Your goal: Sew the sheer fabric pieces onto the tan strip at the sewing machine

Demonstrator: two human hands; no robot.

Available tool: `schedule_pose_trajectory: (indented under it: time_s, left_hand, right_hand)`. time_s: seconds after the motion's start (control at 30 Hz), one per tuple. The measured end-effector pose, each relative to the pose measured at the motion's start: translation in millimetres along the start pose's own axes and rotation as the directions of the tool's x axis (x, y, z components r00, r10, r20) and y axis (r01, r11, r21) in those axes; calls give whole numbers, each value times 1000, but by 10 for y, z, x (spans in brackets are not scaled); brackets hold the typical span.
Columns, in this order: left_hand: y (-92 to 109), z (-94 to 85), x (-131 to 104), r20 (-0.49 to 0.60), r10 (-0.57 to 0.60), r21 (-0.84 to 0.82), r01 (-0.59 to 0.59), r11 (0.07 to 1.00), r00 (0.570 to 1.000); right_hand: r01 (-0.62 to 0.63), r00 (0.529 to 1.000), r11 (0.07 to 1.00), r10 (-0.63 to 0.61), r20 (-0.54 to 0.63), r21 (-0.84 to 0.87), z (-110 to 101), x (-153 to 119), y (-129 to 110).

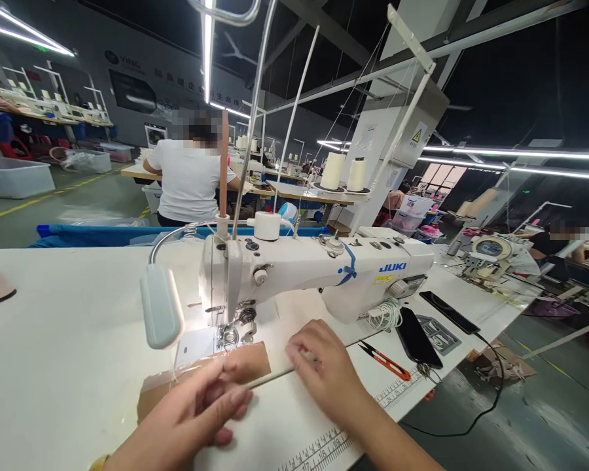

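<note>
In the head view, a white JUKI sewing machine [294, 261] stands on the table. My left hand [191, 412] is in front of its needle area, over brown cardboard-like sheeting [248, 362] under clear film. Its fingers are loosely bent, the thumb apart from the index finger, with nothing visible between them. Just right of the presser foot [230, 336], my right hand [324, 366] hovers near the front edge of the machine bed. Its thumb and fingers curl together in a pinch; whatever may lie between them is hidden.
Orange-handled thread snips [385, 361], two dark phones [419, 337] and a coiled white cable [385, 315] lie right of my right hand. A lamp [161, 307] hangs left of the needle. Ruler markings [319, 451] run along the front edge. A person in white [189, 176] sits beyond.
</note>
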State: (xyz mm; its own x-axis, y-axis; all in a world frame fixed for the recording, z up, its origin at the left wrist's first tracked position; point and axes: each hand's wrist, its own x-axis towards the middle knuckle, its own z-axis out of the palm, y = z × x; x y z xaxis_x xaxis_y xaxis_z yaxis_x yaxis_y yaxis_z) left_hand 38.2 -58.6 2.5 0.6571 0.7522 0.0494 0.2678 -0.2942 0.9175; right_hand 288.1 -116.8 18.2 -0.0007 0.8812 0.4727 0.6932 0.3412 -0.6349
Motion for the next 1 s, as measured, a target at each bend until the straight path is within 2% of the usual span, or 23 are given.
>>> schedule_pose_trajectory:
  time_s: [0.07,0.1,0.17,0.23,0.27,0.33,0.4,0.47,0.53,0.63,0.77,0.87,0.93,1.0]
  left_hand:
    - [-14,11,23,38,-201,-278,203,939,979]
    - [-29,-9,21,61,-267,-332,272,903,962]
    - [-60,-105,-16,22,-340,-286,331,899,940]
    - [-71,-248,-86,-17,-381,-174,372,912,924]
    - [-64,-321,-128,-44,-386,-106,380,919,922]
    - [-27,-441,-215,-150,-307,81,321,943,940]
    - [12,-500,-298,-232,-106,307,177,935,967]
    - [22,-498,-373,-176,69,436,15,900,982]
    - [-5,-461,-433,-50,137,449,-100,888,989]
    - [-63,-417,-470,56,144,437,-153,886,988]
    - [-34,-456,-423,78,24,372,-52,927,997]
    - [16,-511,-391,15,-49,356,41,934,999]
    - [19,-526,-398,-75,-40,435,69,898,996]
    - [0,-513,-423,-109,-58,511,106,853,992]
  right_hand:
    - [124,969,986,-145,199,113,40,-99,-230]
    - [124,951,976,-168,259,178,42,-136,-310]
    - [78,967,967,-134,218,244,18,-178,-371]
    - [11,988,978,-43,147,209,-6,-194,-326]
    - [-6,989,984,-21,147,177,-5,-203,-287]
    - [16,977,992,-42,207,126,39,-235,-225]
    - [84,952,988,-117,282,126,129,-284,-216]
    - [139,929,981,-177,325,137,239,-331,-245]
    - [166,918,979,-197,345,116,337,-359,-279]
    - [190,916,979,-203,346,70,422,-368,-291]
    - [193,920,979,-205,333,69,439,-378,-275]
    - [200,921,978,-210,327,64,424,-397,-271]
    - [205,916,975,-221,334,81,405,-401,-263]
    - [198,902,974,-225,369,111,387,-376,-244]
